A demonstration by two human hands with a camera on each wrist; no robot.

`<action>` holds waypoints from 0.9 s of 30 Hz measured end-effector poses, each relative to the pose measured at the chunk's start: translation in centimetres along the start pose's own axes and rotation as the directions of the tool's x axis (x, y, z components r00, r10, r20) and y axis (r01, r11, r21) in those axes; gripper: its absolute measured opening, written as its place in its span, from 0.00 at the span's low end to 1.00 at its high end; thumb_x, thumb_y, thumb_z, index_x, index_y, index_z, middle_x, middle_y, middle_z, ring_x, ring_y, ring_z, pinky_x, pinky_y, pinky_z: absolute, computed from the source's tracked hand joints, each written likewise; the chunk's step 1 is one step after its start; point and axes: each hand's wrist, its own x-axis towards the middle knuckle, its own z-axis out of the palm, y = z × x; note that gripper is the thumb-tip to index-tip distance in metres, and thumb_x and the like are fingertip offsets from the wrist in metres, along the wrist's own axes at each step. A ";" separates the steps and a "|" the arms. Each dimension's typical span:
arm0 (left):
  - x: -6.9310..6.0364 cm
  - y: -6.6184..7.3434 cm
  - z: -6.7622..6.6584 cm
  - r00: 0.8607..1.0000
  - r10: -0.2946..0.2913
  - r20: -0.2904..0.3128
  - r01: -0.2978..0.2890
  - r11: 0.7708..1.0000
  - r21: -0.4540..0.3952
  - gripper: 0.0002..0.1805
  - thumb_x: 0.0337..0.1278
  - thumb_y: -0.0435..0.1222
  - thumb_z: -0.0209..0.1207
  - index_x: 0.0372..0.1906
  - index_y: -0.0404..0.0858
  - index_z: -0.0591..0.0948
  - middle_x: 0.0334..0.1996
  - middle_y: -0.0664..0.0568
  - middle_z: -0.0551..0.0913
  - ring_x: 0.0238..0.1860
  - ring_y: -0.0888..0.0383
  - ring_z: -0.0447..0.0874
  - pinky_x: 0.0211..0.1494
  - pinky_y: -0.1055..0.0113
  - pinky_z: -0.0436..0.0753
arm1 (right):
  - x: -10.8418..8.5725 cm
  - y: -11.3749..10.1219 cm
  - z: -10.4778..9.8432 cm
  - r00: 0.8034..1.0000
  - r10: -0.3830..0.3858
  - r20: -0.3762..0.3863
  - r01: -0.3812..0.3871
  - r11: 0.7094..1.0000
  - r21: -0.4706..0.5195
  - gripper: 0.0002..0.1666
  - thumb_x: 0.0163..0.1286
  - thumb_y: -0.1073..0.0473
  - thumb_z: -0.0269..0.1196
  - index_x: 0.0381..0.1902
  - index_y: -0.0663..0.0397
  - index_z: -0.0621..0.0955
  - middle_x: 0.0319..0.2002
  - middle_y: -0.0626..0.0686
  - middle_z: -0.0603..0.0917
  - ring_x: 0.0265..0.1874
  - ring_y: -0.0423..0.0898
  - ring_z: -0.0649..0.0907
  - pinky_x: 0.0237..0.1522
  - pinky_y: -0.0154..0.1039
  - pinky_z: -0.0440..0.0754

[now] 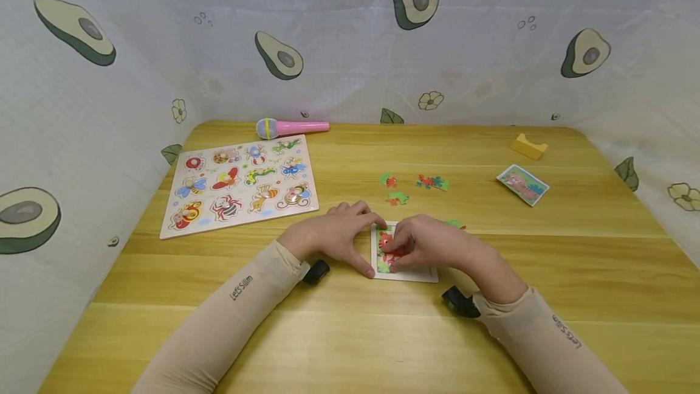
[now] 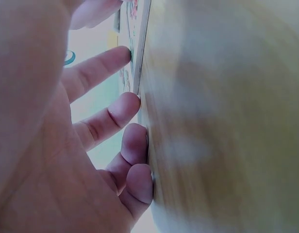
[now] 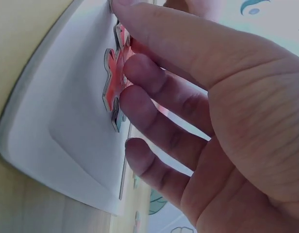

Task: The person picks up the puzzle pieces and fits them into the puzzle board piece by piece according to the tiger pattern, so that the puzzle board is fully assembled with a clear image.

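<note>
A small white puzzle tray point(image 1: 421, 274) lies on the table, its left part filled with green and red jigsaw pieces point(image 1: 384, 239). My left hand point(image 1: 341, 233) touches the tray's left side, thumb by the near corner and index finger at the far end. Its other fingers rest on the wood in the left wrist view. Over the tray, my right hand point(image 1: 437, 242) has curled fingers, with thumb and index finger on a red puzzle piece point(image 3: 113, 80). That hand hides part of the picture. White tray floor point(image 3: 81, 97) shows beside the red piece in the right wrist view.
Loose jigsaw pieces point(image 1: 397, 198) lie beyond the tray. A picture card point(image 1: 522, 185) and a yellow block point(image 1: 529, 146) are at the far right. A wooden insect puzzle board point(image 1: 246, 176) lies left, with a pink toy microphone point(image 1: 301, 127) behind it.
</note>
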 end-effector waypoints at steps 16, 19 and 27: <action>0.1 0.1 0.0 1.000 -0.008 -0.001 0.008 1.000 -0.005 0.48 0.42 0.65 0.72 0.70 0.54 0.70 0.58 0.57 0.67 0.57 0.53 0.66 0.62 0.57 0.66 | -0.1 0.0 0.0 1.000 0.006 0.008 -0.006 1.000 -0.016 0.09 0.62 0.58 0.75 0.40 0.50 0.91 0.31 0.38 0.80 0.29 0.35 0.76 0.33 0.34 0.78; 0.1 0.1 0.0 1.000 -0.008 -0.002 0.008 1.000 -0.008 0.48 0.42 0.65 0.72 0.70 0.54 0.70 0.58 0.58 0.67 0.57 0.53 0.66 0.63 0.57 0.66 | 0.0 0.0 0.0 0.999 0.033 -0.009 -0.034 0.999 -0.016 0.06 0.60 0.58 0.76 0.36 0.48 0.89 0.29 0.38 0.81 0.29 0.36 0.78 0.33 0.34 0.80; 0.1 0.0 0.0 1.000 -0.012 0.003 0.013 1.000 -0.015 0.48 0.42 0.65 0.72 0.70 0.55 0.70 0.58 0.58 0.67 0.57 0.53 0.65 0.63 0.58 0.65 | -0.1 0.1 -0.1 0.999 0.038 -0.017 -0.039 0.999 -0.023 0.06 0.59 0.55 0.77 0.34 0.45 0.89 0.32 0.40 0.81 0.30 0.37 0.79 0.34 0.34 0.80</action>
